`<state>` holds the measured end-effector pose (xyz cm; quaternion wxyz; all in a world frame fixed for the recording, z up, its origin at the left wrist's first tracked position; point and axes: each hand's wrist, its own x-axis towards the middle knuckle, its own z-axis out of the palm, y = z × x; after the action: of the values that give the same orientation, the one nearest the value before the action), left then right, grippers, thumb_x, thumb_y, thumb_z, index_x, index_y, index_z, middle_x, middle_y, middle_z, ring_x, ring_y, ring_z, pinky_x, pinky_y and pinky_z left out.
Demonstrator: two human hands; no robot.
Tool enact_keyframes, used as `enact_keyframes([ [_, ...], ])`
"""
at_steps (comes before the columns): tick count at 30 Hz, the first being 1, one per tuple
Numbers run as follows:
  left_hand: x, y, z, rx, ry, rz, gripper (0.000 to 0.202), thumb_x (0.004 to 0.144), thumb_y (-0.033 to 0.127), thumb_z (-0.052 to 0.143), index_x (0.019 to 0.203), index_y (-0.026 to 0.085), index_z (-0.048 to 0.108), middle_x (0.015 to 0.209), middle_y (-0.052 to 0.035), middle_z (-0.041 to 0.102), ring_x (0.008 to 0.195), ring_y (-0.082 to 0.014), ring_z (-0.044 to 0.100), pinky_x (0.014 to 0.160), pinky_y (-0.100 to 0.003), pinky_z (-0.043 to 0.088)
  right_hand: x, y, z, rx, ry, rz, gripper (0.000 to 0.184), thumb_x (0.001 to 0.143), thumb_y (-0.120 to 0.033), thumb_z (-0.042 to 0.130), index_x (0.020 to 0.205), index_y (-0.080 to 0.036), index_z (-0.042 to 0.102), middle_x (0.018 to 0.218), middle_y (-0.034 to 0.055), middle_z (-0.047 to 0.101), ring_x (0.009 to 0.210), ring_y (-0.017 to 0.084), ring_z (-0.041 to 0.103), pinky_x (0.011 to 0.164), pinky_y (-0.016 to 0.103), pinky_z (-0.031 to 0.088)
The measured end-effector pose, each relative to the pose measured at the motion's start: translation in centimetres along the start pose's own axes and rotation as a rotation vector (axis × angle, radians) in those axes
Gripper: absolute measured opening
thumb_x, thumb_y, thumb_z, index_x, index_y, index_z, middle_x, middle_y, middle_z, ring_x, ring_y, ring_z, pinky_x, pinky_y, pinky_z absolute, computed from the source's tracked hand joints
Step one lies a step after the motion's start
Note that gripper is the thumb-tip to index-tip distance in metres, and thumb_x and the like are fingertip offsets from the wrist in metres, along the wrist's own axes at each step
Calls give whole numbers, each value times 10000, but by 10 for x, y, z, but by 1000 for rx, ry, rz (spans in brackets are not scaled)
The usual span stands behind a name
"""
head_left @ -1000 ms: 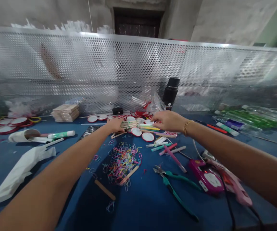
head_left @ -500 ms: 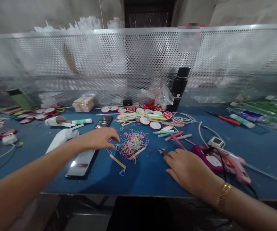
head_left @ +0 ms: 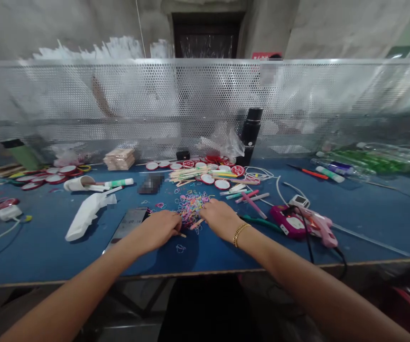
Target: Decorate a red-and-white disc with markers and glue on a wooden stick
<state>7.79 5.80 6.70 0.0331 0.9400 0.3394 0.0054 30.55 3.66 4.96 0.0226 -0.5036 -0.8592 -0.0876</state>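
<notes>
A pile of small, many-coloured rubber bands (head_left: 191, 205) lies in the middle of the table, between my hands. My left hand (head_left: 163, 229) is at its left edge, fingers curled in and thumb close to them. One end of a wooden stick (head_left: 181, 234) pokes out beneath that hand; whether it is gripped is unclear. From the right, my right hand (head_left: 221, 217) reaches down to the pile with bent fingers, by another wooden stick (head_left: 197, 223). What its fingertips hold, if anything, is hidden. Green-handled pliers (head_left: 264, 222) lie partly behind my right wrist.
A phone (head_left: 128, 225) rests under my left forearm, beside a white wrapped object (head_left: 86, 216). Wooden sticks (head_left: 191, 174), round red-rimmed discs (head_left: 222, 184) and markers (head_left: 247, 196) lie behind the pile. To the right are a magenta device (head_left: 290, 222) and pink glue gun (head_left: 321, 227).
My right hand has left the pliers and moved left to the pile. My left hand has come lower, over the nearer wooden stick, with its fingers drawn in. The view has shifted.
</notes>
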Motion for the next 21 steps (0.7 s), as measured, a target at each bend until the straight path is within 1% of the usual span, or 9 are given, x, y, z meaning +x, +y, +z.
enact_keyframes([
  [3,1,-4,-2,24,54,-131,132,927,206,463,956,189,591,896,-60,671,853,-227,624,756,-339,430,6,3,1,-3,-4,-7,202,952,-197,468,976,-155,664,1019,124,678,1019,252,549,773,326,399],
  [6,5,-7,1,-15,224,-281,262,950,199,402,1164,166,548,1067,-109,662,974,-238,629,831,-360,450,5,6,-2,28,-33,-18,174,920,-159,493,976,-173,658,1001,98,703,998,238,576,780,328,389],
  [8,10,-7,3,-34,307,-321,317,934,164,404,1217,169,548,1148,-122,635,1048,-232,611,893,-361,449,3,9,-6,54,-66,-9,184,892,-139,520,991,-199,662,983,75,718,994,232,593,787,329,381],
  [10,16,-5,4,-35,300,-309,298,932,160,395,1136,179,610,1105,-115,639,1046,-223,606,921,-360,448,0,13,-12,70,-87,1,186,878,-146,540,970,-224,681,963,59,727,995,228,604,794,329,375],
  [12,22,-2,6,-50,249,-282,285,955,240,392,1054,187,653,1039,-110,651,1001,-221,618,920,-364,456,-5,18,-18,70,-77,17,189,885,-163,534,931,-235,703,955,53,731,991,222,617,798,327,378],
  [14,27,1,10,-42,234,-268,360,958,391,413,1143,186,644,1134,-134,645,1091,-255,600,972,-397,438,-8,25,-24,55,-62,49,201,896,-186,525,930,-235,717,966,62,732,989,220,632,798,323,389],
  [17,36,3,24,18,254,-408,734,888,647,408,1444,168,436,1469,-209,453,1381,-383,378,1081,-523,329,-11,35,-26,31,-76,111,206,902,-201,520,953,-218,719,995,82,729,992,224,654,787,313,415],
  [19,46,9,36,9,197,-553,906,838,750,358,1526,164,304,1543,-234,351,1424,-451,285,1094,-595,267,-11,38,-24,28,-80,164,210,901,-184,507,966,-196,706,1010,97,725,977,230,669,768,306,434],
  [21,59,18,45,-12,163,-606,984,821,774,342,1548,119,240,1549,-255,329,1434,-476,246,1115,-616,204,-11,38,-21,40,-70,224,226,910,-166,476,1001,-177,682,1007,108,727,953,236,685,747,303,450],
])
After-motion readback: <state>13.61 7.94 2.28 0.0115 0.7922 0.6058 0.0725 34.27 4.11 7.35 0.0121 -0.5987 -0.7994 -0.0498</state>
